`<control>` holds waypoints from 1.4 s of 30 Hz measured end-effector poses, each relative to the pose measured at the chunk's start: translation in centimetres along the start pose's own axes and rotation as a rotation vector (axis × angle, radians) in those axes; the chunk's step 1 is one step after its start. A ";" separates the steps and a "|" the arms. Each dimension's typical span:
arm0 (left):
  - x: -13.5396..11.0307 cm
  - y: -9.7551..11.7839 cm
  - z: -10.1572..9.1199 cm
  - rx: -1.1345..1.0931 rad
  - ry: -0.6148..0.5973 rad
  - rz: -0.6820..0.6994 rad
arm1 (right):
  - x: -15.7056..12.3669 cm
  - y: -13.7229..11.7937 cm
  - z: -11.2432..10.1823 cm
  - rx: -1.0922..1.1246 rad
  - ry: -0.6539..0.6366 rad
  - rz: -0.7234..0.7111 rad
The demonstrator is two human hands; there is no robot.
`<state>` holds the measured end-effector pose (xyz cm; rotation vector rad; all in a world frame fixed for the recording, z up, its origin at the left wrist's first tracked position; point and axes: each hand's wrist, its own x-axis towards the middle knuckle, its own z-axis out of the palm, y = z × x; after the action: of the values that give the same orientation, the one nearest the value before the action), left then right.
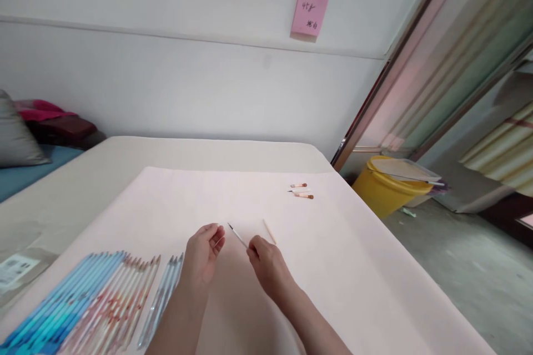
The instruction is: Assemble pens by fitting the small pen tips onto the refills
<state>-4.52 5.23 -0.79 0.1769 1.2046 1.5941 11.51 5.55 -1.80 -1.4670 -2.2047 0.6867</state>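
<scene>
My right hand (266, 260) is closed on a slim white stick with a dark pointed tip (238, 236), which looks like a pen refill. Its tip points up and left, toward my left hand (205, 249). The left fingers are curled, thumb near the fingertips; a small pale bit shows there, too small to name. Just beyond the right hand lies a cream-coloured thin tube (269, 231), apart from it. Farther off at the right lie two short pieces with brown ends (303, 196) and a white piece with a dark tip (298, 191).
Rows of blue pens (66, 299), pink-and-beige pens (116, 305) and grey pens (160, 302) lie at the left front. Clear plastic packaging (25, 272) sits at the left edge. A white wall (208, 89) stands behind the table; a yellow bin (381, 191) is right of it.
</scene>
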 end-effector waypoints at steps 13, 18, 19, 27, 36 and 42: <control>-0.8 0.3 0.9 0.056 -0.110 -0.044 | -0.7 -0.4 -0.7 0.065 0.013 -0.040; -0.9 0.6 0.9 0.221 -0.165 0.013 | -0.9 -0.3 -1.4 0.007 0.013 -0.067; -0.9 0.7 0.9 0.272 -0.165 0.035 | -0.9 -0.2 -1.5 -0.013 0.014 -0.076; -1.2 1.0 1.1 0.592 -0.175 0.173 | -1.0 0.9 -2.0 -0.021 0.087 -0.111; -0.8 0.0 1.3 0.331 -0.164 0.094 | -1.1 0.0 -1.2 0.167 0.111 -0.078; -1.2 -0.5 1.9 0.188 -0.188 0.038 | -1.0 -0.4 -1.0 0.338 0.163 -0.017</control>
<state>-2.49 5.43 0.27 0.4633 1.2082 1.4601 12.10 4.69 -0.82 -1.2823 -1.8690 0.8535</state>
